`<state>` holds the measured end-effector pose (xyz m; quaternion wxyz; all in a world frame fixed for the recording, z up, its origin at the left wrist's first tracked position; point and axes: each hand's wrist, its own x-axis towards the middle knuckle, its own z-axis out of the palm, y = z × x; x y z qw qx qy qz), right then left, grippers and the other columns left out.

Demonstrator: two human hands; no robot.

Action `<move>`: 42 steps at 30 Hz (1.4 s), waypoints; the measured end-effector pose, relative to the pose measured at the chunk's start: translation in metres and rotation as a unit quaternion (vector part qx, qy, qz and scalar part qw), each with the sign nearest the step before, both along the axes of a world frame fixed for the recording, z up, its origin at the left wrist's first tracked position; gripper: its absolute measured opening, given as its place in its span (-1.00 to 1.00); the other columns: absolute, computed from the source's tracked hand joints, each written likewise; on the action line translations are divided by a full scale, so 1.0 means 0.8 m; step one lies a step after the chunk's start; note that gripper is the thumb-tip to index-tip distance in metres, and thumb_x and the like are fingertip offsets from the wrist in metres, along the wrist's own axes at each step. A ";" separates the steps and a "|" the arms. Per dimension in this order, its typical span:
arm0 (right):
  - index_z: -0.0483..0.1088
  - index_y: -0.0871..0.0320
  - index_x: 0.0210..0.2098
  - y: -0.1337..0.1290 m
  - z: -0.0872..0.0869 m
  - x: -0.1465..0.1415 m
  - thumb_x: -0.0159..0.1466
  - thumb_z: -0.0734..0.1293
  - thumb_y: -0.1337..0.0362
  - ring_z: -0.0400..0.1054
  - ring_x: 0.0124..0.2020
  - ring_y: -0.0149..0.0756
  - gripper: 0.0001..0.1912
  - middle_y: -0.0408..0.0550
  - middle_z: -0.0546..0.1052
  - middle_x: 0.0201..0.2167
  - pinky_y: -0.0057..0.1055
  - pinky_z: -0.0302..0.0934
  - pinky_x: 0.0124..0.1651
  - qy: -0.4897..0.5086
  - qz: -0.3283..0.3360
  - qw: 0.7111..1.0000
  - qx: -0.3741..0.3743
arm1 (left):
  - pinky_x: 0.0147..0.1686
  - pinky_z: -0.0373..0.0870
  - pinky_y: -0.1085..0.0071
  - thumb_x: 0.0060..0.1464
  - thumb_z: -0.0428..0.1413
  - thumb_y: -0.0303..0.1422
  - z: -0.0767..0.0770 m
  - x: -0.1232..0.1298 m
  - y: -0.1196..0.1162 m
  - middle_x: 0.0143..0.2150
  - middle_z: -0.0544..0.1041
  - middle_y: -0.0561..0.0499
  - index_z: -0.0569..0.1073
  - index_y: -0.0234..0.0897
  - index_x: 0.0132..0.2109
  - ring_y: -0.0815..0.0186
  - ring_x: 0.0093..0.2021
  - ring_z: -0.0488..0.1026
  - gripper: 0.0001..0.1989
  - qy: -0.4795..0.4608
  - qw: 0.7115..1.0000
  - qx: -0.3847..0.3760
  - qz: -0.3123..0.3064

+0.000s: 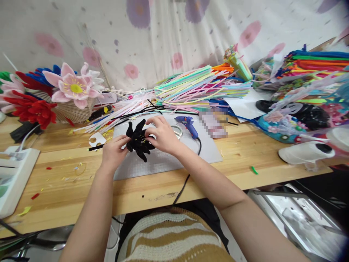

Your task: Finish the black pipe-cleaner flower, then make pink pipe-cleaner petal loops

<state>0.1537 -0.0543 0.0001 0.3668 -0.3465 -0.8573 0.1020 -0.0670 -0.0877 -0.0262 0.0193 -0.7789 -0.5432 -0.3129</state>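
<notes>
A black pipe-cleaner flower [139, 140] with thin yellow stamens is held above the grey mat, its face turned toward me. My left hand [116, 151] is closed around the base at the flower's left side, and a black stem juts out leftward past the fingers. At the right side, my right hand [162, 134] has its thumb and fingers pinched on a petal close to the stamens. Just right of that hand lie scissors [177, 131], partly hidden, and a purple glue gun [188, 125] with a black cord.
Bundles of coloured pipe cleaners [188, 87] are heaped along the back. Finished pink [73, 85] and red flowers [32, 109] stand at left, near a white power strip [20, 182]. A white roll [307, 151] lies at right. The glue gun's cord crosses the table's front edge.
</notes>
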 end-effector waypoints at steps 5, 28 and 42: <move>0.45 0.13 -0.45 0.004 0.003 0.012 0.17 0.30 0.37 0.13 -0.03 -0.21 -0.90 -0.01 0.35 -0.11 -0.17 0.05 0.06 0.009 0.032 0.999 -0.001 | -0.35 0.36 0.46 -0.07 0.02 -0.45 -0.003 -0.003 0.007 -0.29 0.58 0.02 0.55 -0.20 -0.31 0.30 -0.30 0.52 -0.77 0.002 1.000 0.024 -0.017; 0.47 0.15 -0.47 0.002 0.012 0.017 0.16 0.29 0.37 0.10 0.01 -0.16 -0.88 0.02 0.35 -0.10 -0.15 0.07 0.07 -0.026 0.088 0.995 0.034 | -0.41 0.34 0.46 -0.11 0.05 -0.44 -0.006 0.003 0.011 -0.29 0.57 0.01 0.54 -0.20 -0.36 0.31 -0.33 0.50 -0.82 -0.047 0.999 0.018 -0.008; 0.41 0.15 -0.39 0.001 -0.003 0.001 0.19 0.27 0.37 0.04 0.02 -0.16 -0.92 0.04 0.32 -0.10 -0.16 0.02 0.06 0.012 0.045 0.998 0.043 | -0.50 0.26 0.48 -0.13 0.11 -0.35 -0.013 0.003 0.015 -0.52 0.42 0.08 0.44 -0.24 -0.48 0.37 -0.48 0.37 -0.93 -0.168 0.985 0.025 -0.033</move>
